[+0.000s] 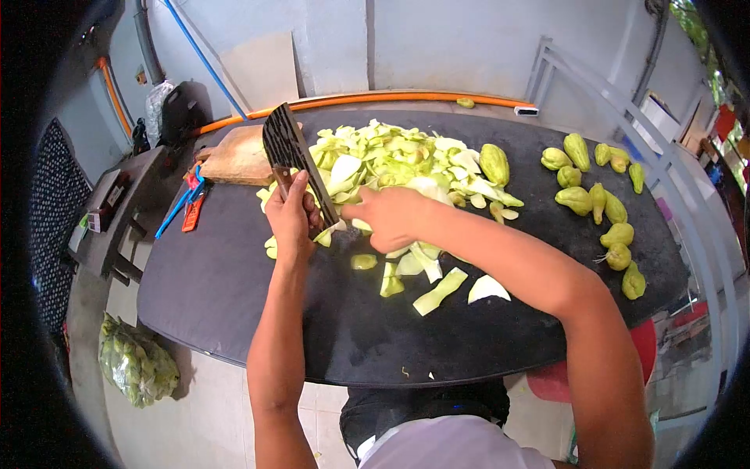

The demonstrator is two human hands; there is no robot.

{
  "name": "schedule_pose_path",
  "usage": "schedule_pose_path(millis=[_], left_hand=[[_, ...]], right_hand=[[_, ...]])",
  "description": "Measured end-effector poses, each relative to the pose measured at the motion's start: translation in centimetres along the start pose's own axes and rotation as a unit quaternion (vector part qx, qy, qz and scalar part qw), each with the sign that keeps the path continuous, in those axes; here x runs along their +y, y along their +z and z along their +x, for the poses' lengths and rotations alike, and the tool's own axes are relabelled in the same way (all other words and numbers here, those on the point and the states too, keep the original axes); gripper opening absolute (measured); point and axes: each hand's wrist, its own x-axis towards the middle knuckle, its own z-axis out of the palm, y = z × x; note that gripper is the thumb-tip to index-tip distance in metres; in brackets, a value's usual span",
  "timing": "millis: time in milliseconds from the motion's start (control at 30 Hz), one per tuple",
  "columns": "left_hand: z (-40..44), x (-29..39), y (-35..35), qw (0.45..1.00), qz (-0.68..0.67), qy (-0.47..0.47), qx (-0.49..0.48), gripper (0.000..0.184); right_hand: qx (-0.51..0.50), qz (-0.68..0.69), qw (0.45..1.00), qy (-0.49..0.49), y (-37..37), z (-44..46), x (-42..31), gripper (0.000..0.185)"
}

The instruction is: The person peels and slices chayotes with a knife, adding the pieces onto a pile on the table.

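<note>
While the left hand [291, 219] grips the cleaver [291, 148], the right hand [388, 219] curls beside it, hold unclear.

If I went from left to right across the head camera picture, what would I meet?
Black dotted cloth → bulging green-filled plastic bag → orange tool → left hand → right hand → lone whole green vegetable → cluster of whole green vegetables.

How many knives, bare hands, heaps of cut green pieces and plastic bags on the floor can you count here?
Knife: 1
Left hand and right hand: 2
Heap of cut green pieces: 1
Plastic bag on the floor: 1
Total: 5
</note>
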Motion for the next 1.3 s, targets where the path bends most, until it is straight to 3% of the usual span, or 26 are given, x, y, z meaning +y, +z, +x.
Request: schedule_pose_path(millis=[100, 300, 400, 467, 533, 567, 600, 667, 767, 800, 867, 967, 1067, 1133, 1233, 1300], left_hand=[[0.0, 0.2, 0.0, 1.000, 0.013, -0.011, 0.005, 0.027], [0.1, -0.5, -0.2, 1.000, 0.024, 0.005, -0.019, 0.028], [0.3, -1.1, -0.5, 0.999, 0.030, -0.001, -0.024, 0.027], [0.1, -1.1, -0.5, 0.999, 0.036, -0.008, -0.026, 0.027], [-0.2, -0.8, -0.2, 0.999, 0.040, -0.005, -0.022, 0.027], [-0.3, -0.6, -0.1, 0.999, 0.039, -0.008, -0.020, 0.028], [-0.3, -0.4, -0.1, 0.999, 0.037, -0.011, -0.018, 0.028], [-0.2, -0.5, 0.0, 0.999, 0.030, -0.007, -0.031, 0.030], [-1.2, -0.5, 0.9, 0.998, 0.033, -0.028, -0.052, 0.034], [-1.8, -0.4, 1.5, 0.997, 0.036, -0.037, -0.060, 0.035], [-3.1, -0.2, 2.8, 0.995, 0.032, -0.047, -0.078, 0.038], [-4.2, -1.7, 2.9, 0.985, 0.016, -0.088, -0.148, 0.037], [-8.6, -0.9, 5.6, 0.957, -0.032, -0.150, -0.245, 0.021], [-10.3, -1.1, 6.3, 0.928, -0.008, -0.189, -0.321, 0.042], [-12.2, -1.2, 6.9, 0.881, -0.106, -0.299, -0.351, 0.035], [-12.6, -1.7, 7.4, 0.889, -0.007, -0.284, -0.360, 0.036]], right_hand=[[0.029, 0.021, 0.999, 0.015, 0.4, -1.0, 2.0, 0.066], [0.061, -0.088, 0.994, 0.040, 3.2, -3.0, 3.8, 0.064], [0.044, -0.017, 0.995, 0.087, 2.2, -3.1, 5.2, 0.066], [0.100, 0.099, 0.983, 0.116, 0.8, -3.6, 7.7, 0.067], [0.351, 0.249, 0.900, 0.061, 0.7, -5.3, 12.5, 0.066], [0.383, 0.461, 0.799, 0.059, 0.0, -7.8, 13.3, 0.062], [0.392, 0.646, 0.652, 0.053, -1.3, -10.8, 13.6, 0.058], [0.387, 0.757, 0.524, 0.054, -1.3, -16.5, 13.1, 0.057], [0.208, 0.846, 0.480, 0.104, 2.2, -19.4, 14.8, 0.048], [0.211, 0.860, 0.455, 0.099, 4.9, -19.1, 16.4, 0.051], [0.242, 0.925, 0.286, 0.068, 8.9, -18.1, 17.5, 0.054], [0.294, 0.910, 0.286, 0.057, 5.2, -17.6, 12.0, 0.050], [0.308, 0.910, 0.270, 0.071, 5.0, -17.0, 11.4, 0.047], [0.323, 0.902, 0.269, 0.100, 5.4, -16.7, 10.9, 0.047], [0.336, 0.891, 0.288, 0.099, 6.2, -16.7, 10.2, 0.049], [0.341, 0.887, 0.293, 0.107, 5.7, -16.6, 9.0, 0.056]])
